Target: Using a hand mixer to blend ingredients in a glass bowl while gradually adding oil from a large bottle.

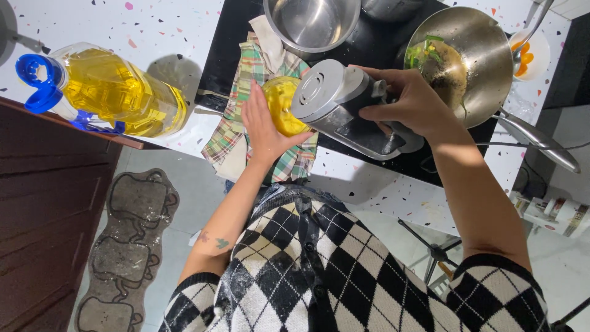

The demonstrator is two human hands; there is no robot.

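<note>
The right hand [409,101] is clamped around the dark body of a hand blender [344,104], whose round grey top faces the camera and whose body tilts to the left. The left hand [265,123] is wrapped around the near side of a small cup [281,104] filled with a yellow mixture. The cup sits just left of the blender's top, touching or almost touching it, and the blender's working end cannot be seen. The two hands are close but apart, with the blender and cup between them.

The cup stands on a checked cloth [239,107] that hangs over the near edge of the speckled white counter [166,37] and partly onto the black stove [381,43]. Far of the hands, an empty steel pot [310,21] sits on the stove. To the right, a steel wok [473,55] holds some green pieces and a brown residue, its handle pointing to the near right. Well to the left, a big bottle [117,92] of yellow oil with a blue cap lies on the counter.
</note>
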